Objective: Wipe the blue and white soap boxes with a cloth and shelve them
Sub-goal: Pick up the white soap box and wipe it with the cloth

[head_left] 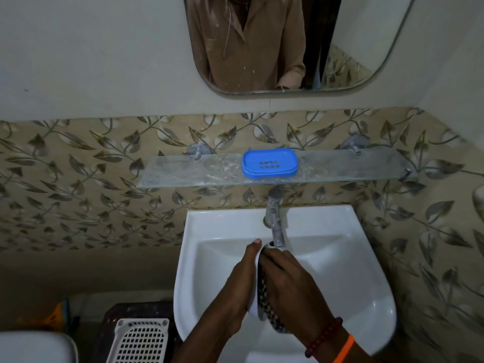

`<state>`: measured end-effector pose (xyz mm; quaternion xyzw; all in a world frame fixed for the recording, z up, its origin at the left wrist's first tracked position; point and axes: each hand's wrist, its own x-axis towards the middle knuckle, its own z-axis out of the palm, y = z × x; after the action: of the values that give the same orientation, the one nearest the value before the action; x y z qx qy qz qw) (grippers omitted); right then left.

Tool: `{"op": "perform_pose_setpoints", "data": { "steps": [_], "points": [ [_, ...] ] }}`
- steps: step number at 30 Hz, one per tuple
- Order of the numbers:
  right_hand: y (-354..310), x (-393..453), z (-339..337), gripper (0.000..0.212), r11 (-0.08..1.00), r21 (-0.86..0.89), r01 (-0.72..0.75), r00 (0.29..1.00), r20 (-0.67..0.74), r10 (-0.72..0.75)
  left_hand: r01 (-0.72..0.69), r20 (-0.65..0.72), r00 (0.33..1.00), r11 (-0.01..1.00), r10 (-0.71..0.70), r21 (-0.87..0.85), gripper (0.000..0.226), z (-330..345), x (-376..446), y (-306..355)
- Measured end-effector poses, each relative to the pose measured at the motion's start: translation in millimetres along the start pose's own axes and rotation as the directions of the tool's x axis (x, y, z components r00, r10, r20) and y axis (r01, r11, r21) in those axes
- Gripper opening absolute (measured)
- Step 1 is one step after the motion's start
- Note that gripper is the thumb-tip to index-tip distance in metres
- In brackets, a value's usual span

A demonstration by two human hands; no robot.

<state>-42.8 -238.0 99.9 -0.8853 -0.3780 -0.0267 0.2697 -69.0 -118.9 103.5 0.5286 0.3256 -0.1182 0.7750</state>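
- White box (253,289) — held over the sink (366,258), long axis running away from me toward the tap (275,221), edge-on between my hands.
- Left hand (241,286) — cups the box's outer side, thumb up at its far end.
- Right hand (288,279) — presses the checked cloth (264,292) against the inner face, fingers curled over it.
- Blue box (269,163) — on the glass shelf (183,174), straight ahead and above; long axis across.
- Next, I judge — lift the white box up to the shelf, beside the blue.
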Motion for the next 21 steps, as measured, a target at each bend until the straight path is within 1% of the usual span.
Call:
{"op": "perform_pose_setpoints", "data": {
  "steps": [2,3,5,7,8,9,11,12,13,14,15,16,17,18,19,20,21],
  "points": [
    [-6,-4,7,0.051,0.987,0.088,-0.133,0.99,0.056,0.128,-0.056,-0.04,0.997,0.993,0.061,0.104,0.058,0,3,-1],
    [-8,-6,11,0.053,0.976,0.116,-0.183,0.98,0.102,0.172,-0.085,-0.066,0.993,0.987,0.094,0.135,0.055,0,3,0],
    [-11,-11,12,0.042,0.948,0.199,-0.249,0.952,0.23,0.201,-0.158,-0.115,0.977,0.972,0.179,0.175,0.047,1,4,1],
    [-11,-12,5,0.031,0.861,0.365,-0.354,0.915,0.325,0.238,-0.237,-0.127,0.954,0.944,0.27,0.228,0.045,2,5,0],
    [-9,-12,1,0.028,0.785,0.454,-0.422,0.891,0.368,0.266,-0.26,-0.122,0.948,0.936,0.294,0.236,0.042,1,6,-2],
    [-8,-11,-3,0.029,0.683,0.542,-0.489,0.862,0.422,0.282,-0.28,-0.107,0.944,0.929,0.312,0.242,0.038,0,4,-2],
    [-6,-10,-13,0.037,0.469,0.658,-0.589,0.805,0.527,0.273,-0.311,-0.071,0.939,0.919,0.336,0.243,0.029,-1,0,1],
    [-5,-8,-19,0.039,0.363,0.704,-0.61,0.792,0.556,0.253,-0.323,-0.049,0.94,0.928,0.337,0.184,0.038,-3,1,2],
    [-5,-5,-25,0.039,0.254,0.75,-0.611,0.791,0.568,0.227,-0.311,-0.044,0.948,0.946,0.316,0.095,0.054,-4,2,2],
    [-5,-2,-32,0.038,0.15,0.786,-0.6,0.797,0.568,0.207,-0.286,-0.027,0.958,0.958,0.287,0.012,0.063,-2,1,0],
    [-5,2,-40,0.039,0.059,0.815,-0.576,0.806,0.554,0.208,-0.257,0.016,0.966,0.964,0.258,-0.065,0.065,1,0,-3],
    [-5,6,-45,0.042,0.003,0.841,-0.541,0.818,0.525,0.237,-0.212,0.059,0.974,0.969,0.221,-0.123,0.064,5,-2,-6],
    [-5,10,-49,0.042,-0.013,0.866,-0.5,0.832,0.485,0.27,-0.173,0.073,0.979,0.962,0.192,-0.209,0.064,10,-5,-9],
    [-6,13,-50,0.038,0.006,0.888,-0.46,0.852,0.44,0.284,-0.157,0.07,0.981,0.952,0.181,-0.264,0.065,13,-5,-11],
    [-9,13,-50,0.033,0.04,0.905,-0.423,0.875,0.396,0.28,-0.175,0.059,0.979,0.95,0.196,-0.257,0.069,14,-4,-12],
    [-11,10,-48,0.029,0.117,0.913,-0.391,0.897,0.349,0.27,-0.202,0.022,0.977,0.958,0.211,-0.203,0.074,14,-2,-9],
    [-12,5,-44,0.028,0.258,0.896,-0.362,0.921,0.301,0.248,-0.214,-0.006,0.976,0.962,0.217,-0.17,0.077,13,-1,-3]
  ]
}}
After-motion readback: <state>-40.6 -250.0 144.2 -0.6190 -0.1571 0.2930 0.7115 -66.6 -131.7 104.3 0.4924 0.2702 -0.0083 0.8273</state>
